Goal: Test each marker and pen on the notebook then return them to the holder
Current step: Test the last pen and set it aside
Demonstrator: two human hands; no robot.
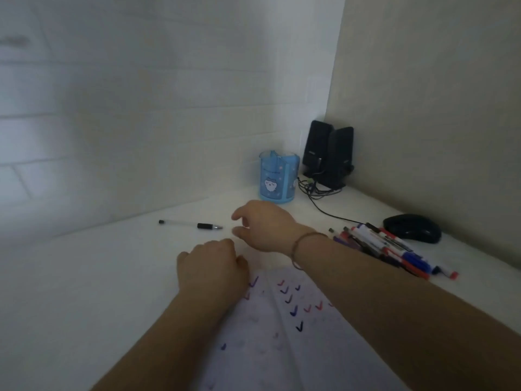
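Note:
A clear pen [190,224] with a black grip lies on the white desk, its tip pointing right. My right hand [262,225] hovers just right of that tip, fingers loosely spread and holding nothing. My left hand [212,266] rests knuckles-up on the top edge of the notebook [282,334], fingers curled under; whether it holds anything is hidden. The notebook page carries several coloured tick marks. A blue pen holder [278,176] stands behind the hands and looks empty. A pile of markers and pens [392,248] lies at the right.
Two black speakers [328,153] stand in the corner with their cable [324,206] trailing across the desk. A black mouse [412,228] sits beside the marker pile. Walls close off the desk at the back and right.

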